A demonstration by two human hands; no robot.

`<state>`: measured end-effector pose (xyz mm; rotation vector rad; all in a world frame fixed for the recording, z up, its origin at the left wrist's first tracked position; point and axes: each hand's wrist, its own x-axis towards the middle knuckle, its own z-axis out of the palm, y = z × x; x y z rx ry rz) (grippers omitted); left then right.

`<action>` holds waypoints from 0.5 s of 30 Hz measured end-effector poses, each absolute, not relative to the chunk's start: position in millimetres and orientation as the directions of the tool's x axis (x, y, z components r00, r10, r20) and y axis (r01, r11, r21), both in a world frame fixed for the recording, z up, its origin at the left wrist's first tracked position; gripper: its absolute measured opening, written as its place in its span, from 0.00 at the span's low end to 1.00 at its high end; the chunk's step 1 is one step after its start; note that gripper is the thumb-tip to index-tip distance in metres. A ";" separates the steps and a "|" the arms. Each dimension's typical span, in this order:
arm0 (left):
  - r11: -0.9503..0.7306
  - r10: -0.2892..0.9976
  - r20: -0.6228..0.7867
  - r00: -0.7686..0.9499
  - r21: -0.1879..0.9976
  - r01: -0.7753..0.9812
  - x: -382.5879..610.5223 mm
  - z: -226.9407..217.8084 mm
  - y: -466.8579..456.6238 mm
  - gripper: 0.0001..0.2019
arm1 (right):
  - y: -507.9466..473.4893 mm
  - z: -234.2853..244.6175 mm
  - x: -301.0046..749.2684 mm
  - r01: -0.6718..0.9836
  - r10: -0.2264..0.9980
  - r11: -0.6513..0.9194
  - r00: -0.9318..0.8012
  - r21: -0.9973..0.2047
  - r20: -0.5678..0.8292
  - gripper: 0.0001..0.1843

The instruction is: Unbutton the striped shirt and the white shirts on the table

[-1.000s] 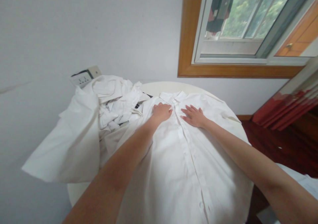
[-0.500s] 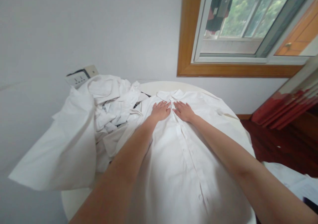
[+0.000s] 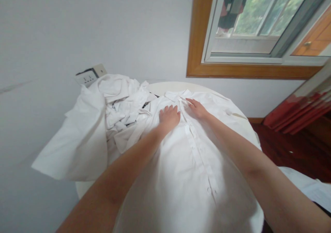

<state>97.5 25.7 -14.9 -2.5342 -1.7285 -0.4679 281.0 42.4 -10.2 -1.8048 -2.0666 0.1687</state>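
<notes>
A white button-up shirt [image 3: 181, 178] lies spread front side up on a round white table [image 3: 178, 86], its collar toward the wall and its button placket running down the middle toward me. Just left of the placket, my left hand [image 3: 170, 118] rests on the upper chest, open, with its fingers a little apart. On the other side, below the collar, my right hand [image 3: 197, 108] is open and turned on its side. Its stretched fingertips touch the cloth by the top of the placket. Neither hand shows a grip on the fabric.
To the left, a heap of crumpled white garments [image 3: 90, 136] hangs over the table edge. Behind it a wall socket [image 3: 88, 77] shows. A wood-framed window [image 3: 199, 69] is at upper right, with a red and white curtain [image 3: 287, 112] below. More white cloth [image 3: 302, 184] lies at lower right.
My right hand has moved up toward the collar and turned from lying flat onto its side. My left hand has stayed on the left chest of the shirt. The view has shifted slightly.
</notes>
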 end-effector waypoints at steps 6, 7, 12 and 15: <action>-0.472 0.876 0.176 0.450 0.112 0.874 63.3 -32.8 10.7 0.27 | -11.9 -16.2 290.3 0.952 0.963 0.267 -0.258 -0.148 0.078 0.29; -0.483 0.870 0.174 0.461 0.108 0.869 61.2 -33.4 11.5 0.28 | -19.8 -20.1 288.2 0.959 0.967 0.252 -0.247 -0.131 0.054 0.31; -0.522 0.852 0.127 0.508 0.118 0.845 59.8 -30.0 26.6 0.29 | -34.5 -29.6 276.0 0.980 0.984 0.172 -0.167 -0.095 0.062 0.33; -0.550 0.834 0.114 0.539 0.118 0.827 56.8 -29.6 40.2 0.29 | -28.2 -27.5 271.1 0.986 0.991 0.131 -0.127 -0.101 0.039 0.31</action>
